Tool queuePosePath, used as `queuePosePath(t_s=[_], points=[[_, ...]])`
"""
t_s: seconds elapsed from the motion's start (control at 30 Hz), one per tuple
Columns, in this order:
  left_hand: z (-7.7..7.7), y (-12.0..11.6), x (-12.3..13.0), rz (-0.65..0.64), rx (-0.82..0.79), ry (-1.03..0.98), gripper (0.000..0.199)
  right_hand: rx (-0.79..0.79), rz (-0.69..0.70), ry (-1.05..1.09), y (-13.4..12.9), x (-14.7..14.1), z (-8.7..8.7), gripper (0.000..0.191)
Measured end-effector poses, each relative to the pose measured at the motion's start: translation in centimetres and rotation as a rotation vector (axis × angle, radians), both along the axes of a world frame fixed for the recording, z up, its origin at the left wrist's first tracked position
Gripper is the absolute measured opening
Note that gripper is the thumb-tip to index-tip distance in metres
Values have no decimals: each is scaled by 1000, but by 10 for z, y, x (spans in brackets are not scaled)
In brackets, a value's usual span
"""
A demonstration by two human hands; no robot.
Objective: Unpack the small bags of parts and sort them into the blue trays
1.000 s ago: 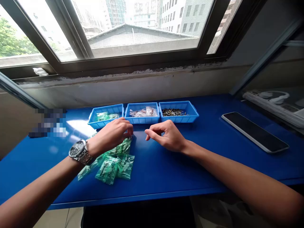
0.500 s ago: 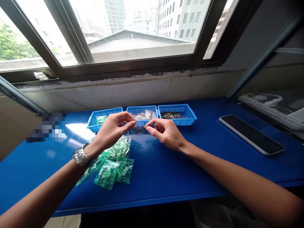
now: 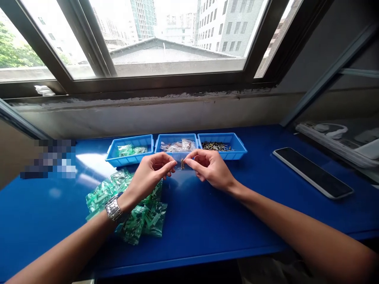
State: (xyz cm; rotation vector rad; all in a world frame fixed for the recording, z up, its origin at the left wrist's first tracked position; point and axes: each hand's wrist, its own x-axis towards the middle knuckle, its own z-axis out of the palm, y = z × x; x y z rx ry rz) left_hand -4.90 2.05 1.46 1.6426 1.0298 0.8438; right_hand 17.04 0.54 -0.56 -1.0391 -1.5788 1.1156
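Observation:
Between my two hands hangs a small clear bag (image 3: 181,165) with a few brass-coloured screws in it. My left hand (image 3: 154,169) pinches its left edge with thumb and forefinger, a metal watch on the wrist. At the right edge of the bag, my right hand (image 3: 209,167) has thumb and fingertips pressed together. Just behind are three blue bins: the left bin (image 3: 130,159) holds green packets, the middle bin (image 3: 159,139) clear packets, the right bin (image 3: 238,152) loose screws. Green packets (image 3: 132,223) lie piled under and beside my left wrist.
A phone (image 3: 312,171) lies on the blue table (image 3: 207,228) at the right. Behind it, white headphones (image 3: 333,131) rest on a clear box at the far right. A window and wall stand behind the bins.
Both hands have moved slightly toward me and to the right with the clear bag. The screws in it now hang more upright.

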Motion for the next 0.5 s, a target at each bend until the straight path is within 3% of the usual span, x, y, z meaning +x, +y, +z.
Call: queuePosePath(t_s=[0.37, 0.5], points=[[-5, -8, 0, 19, 139, -24, 20, -21, -5, 51, -2, -4, -3, 24], [-8, -8, -3, 85, 412, 17, 7, 80, -38, 75, -4, -5, -3, 20]])
